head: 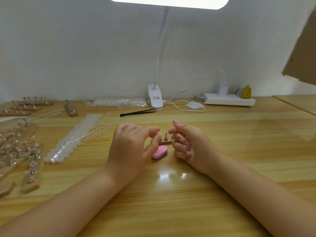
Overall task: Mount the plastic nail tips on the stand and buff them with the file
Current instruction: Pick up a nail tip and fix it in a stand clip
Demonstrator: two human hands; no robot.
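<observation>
Clear plastic nail tip (159,133) pinched in left hand (131,147) over small wooden stand (165,142). Right hand (185,144) curled, contents unclear. Pink oval file (159,152) lay beside. Tip judged easily dropped if pinch slackened.

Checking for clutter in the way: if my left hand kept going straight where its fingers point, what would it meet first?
Probably the small peg on the wooden stand, just beyond the left hand and its pinched nail tip; depth is uncertain.
</observation>
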